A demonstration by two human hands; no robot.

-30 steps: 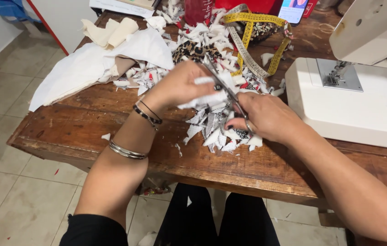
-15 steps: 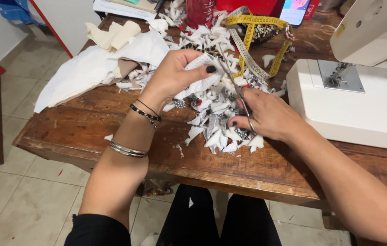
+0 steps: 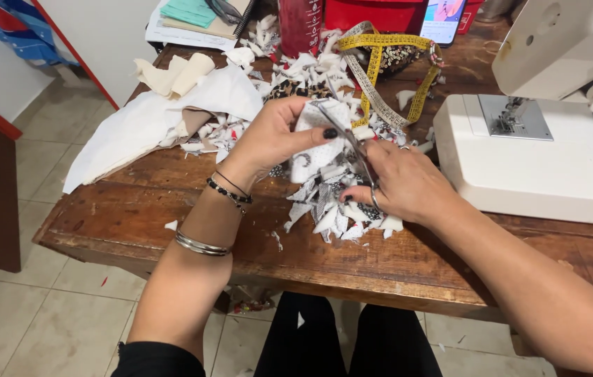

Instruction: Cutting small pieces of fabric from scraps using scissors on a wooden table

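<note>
A worn wooden table (image 3: 136,223) carries a white sewing machine (image 3: 541,167) at its right edge, fabric scraps (image 3: 331,209) heaped mid-table, white cloth (image 3: 150,126) toward the left edge, and a yellow measuring tape (image 3: 380,63) near the far edge.

Two hands, left (image 3: 275,136) and right (image 3: 408,185); one pair of scissors (image 3: 345,136); one sewing machine (image 3: 541,150); one yellow tape measure (image 3: 387,66); one bench (image 3: 136,223); scraps (image 3: 331,209) too many to count.

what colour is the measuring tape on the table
Yellow, the measuring tape loops among the fabric scraps; head view.
</note>
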